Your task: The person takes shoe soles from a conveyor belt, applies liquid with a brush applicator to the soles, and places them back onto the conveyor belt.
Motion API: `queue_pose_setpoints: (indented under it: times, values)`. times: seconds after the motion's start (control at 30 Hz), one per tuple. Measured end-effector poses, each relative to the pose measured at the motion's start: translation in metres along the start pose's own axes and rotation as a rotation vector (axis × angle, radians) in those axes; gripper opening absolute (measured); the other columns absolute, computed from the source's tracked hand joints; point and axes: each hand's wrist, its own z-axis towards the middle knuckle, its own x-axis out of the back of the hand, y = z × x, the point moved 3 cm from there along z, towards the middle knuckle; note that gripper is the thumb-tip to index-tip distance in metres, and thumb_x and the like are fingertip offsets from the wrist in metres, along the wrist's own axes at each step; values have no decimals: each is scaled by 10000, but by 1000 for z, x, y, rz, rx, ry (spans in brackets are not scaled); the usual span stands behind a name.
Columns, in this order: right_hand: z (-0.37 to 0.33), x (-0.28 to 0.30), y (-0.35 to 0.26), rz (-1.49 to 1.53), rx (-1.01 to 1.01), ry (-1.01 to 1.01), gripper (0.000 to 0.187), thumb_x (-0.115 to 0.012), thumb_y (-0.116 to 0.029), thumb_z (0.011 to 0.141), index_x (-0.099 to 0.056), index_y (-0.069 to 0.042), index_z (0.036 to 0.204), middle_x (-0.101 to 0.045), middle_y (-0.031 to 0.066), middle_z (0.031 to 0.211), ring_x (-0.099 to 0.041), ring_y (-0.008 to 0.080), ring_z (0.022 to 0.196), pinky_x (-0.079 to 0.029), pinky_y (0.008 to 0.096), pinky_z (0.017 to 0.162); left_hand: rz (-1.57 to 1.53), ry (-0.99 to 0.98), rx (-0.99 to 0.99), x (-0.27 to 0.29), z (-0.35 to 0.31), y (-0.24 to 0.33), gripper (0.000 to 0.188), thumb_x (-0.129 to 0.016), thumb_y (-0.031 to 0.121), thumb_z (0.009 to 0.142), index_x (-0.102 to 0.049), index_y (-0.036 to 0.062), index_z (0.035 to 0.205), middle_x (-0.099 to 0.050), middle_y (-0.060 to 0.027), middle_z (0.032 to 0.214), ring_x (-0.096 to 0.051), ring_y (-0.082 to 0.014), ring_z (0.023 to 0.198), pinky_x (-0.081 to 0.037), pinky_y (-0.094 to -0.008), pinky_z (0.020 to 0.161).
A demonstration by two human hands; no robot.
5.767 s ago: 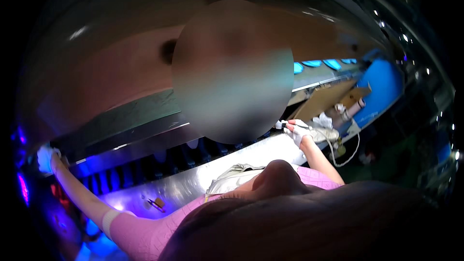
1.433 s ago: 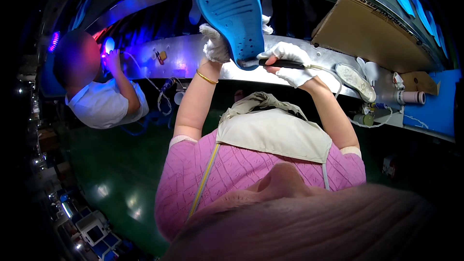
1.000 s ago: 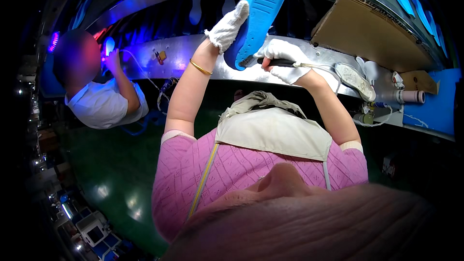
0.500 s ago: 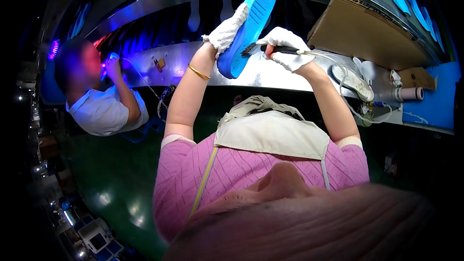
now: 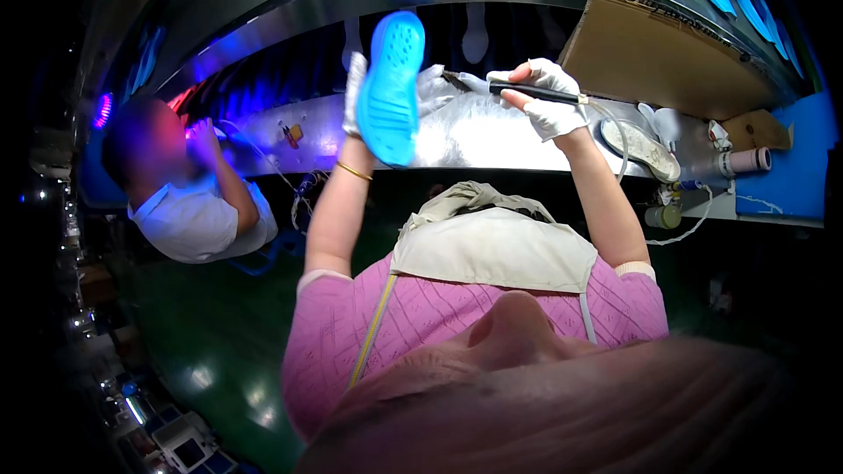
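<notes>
While left hand (image 5: 355,92) grips blue sole (image 5: 388,88) upright over steel bench (image 5: 492,136), right hand (image 5: 549,101) fisted round black brush (image 5: 527,90), bristles just clear of sole. Step: between strokes, judging. Next needs brush back on sole edge, sole steadied.

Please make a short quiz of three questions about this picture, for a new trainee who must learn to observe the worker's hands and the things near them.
1. True or false: the left hand holds the blue shoe sole above the metal bench.
2. What does the right hand hold? A) a black-handled brush with a hose B) a cardboard sheet C) a white roll
3. Fill in: on the left wrist sits a gold ____.

Key
1. True.
2. A: the black-handled brush is gripped, its tip apart from the sole.
3. Bracelet.
</notes>
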Motion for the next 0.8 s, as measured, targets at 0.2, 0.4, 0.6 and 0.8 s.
queue_pose_setpoints:
  times: [0.2, 0.4, 0.6, 0.8]
  values:
    - [0, -7, 15, 194, 76, 78, 135, -703, -52, 810, -595, -39, 892, -643, 52, 788, -611, 104, 700, -499, 235, 661, -93, 3, -89, -3, 4, -64, 588, -567, 368, 907, -415, -12, 1329, -518, -210, 1282, -554, -344, 1124, -454, -479, 976]
    - [3, -23, -3, -119, 189, 15, 158, -666, 6, 813, -562, -43, 921, -639, 59, 828, -635, 124, 709, -520, 247, 661, 65, 88, -88, -18, 11, -85, 772, -500, 614, 867, -372, 46, 1373, -536, -168, 1252, -542, -314, 1132, -418, -449, 1021]
    - [-8, -21, -1, 218, 60, 3, 188, -682, 15, 767, -572, -40, 908, -625, 79, 825, -637, 136, 695, -538, 278, 668, 99, 108, -176, -28, 19, -79, 923, -457, 721, 812, -283, 41, 1412, -411, -182, 1378, -455, -329, 1224, -389, -478, 1041]
    - [-25, -34, 1, 25, 146, -222, 190, -670, 45, 773, -588, -45, 919, -625, 58, 857, -633, 116, 745, -517, 260, 718, 33, -4, -209, -34, 21, -70, 956, -389, 765, 804, -358, -9, 1365, -503, -190, 1287, -504, -358, 1170, -392, -498, 1032]
